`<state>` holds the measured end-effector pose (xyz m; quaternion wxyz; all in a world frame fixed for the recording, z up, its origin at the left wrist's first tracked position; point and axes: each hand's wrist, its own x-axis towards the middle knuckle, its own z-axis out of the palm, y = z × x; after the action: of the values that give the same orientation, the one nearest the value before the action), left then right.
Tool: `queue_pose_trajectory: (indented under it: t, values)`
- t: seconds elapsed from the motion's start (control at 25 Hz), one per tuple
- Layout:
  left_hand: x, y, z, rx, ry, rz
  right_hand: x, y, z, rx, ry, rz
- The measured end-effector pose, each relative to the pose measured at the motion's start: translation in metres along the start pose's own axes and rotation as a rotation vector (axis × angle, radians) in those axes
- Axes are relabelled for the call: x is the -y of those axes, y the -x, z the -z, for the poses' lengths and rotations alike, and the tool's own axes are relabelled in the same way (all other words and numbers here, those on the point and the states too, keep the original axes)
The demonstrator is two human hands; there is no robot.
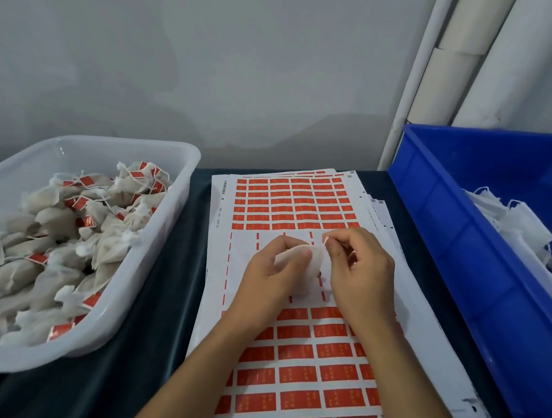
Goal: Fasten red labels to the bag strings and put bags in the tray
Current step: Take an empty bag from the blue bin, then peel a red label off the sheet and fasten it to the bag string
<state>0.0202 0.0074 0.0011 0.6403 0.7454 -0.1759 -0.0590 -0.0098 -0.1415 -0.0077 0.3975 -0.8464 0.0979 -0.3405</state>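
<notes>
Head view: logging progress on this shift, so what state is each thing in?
White tray: heaped with labelled bags.
Blue bin: holds unlabelled bags.
Label sheet: middle rows peeled.
Bag: held by left hand.
Red label: pinched by right hand.

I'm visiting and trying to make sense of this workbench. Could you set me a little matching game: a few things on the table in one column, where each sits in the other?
Things:
1. white tray of labelled bags
2. blue bin of unlabelled bags
3. sheet of red labels
4. small white bag

Places:
A. at the right edge of the table
B. held between the left hand and right hand
C. at the left of the table
D. flat in the middle, under the hands

Pairs: 1-C, 2-A, 3-D, 4-B
</notes>
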Motion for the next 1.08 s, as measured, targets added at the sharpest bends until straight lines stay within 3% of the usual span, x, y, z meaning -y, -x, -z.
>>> queue_pose_trajectory:
  t: [0.28,0.6,0.72,0.96,1.08]
  values:
    - [0.004,0.0,-0.004,0.061,-0.152,0.008,0.001,0.002,0.005,-0.131,-0.013,-0.007]
    - [0.004,0.004,-0.01,0.185,-0.355,-0.015,-0.003,-0.002,0.013,-0.329,0.005,-0.148]
    - [0.004,0.005,-0.014,0.221,-0.382,-0.036,-0.004,-0.002,0.013,-0.366,-0.091,-0.202]
    - [0.006,0.004,-0.008,0.138,-0.134,-0.049,-0.006,-0.003,0.008,-0.195,-0.149,-0.244]
    - [0.007,0.0,-0.005,0.105,-0.016,-0.017,-0.004,-0.001,0.008,-0.067,-0.183,-0.169]
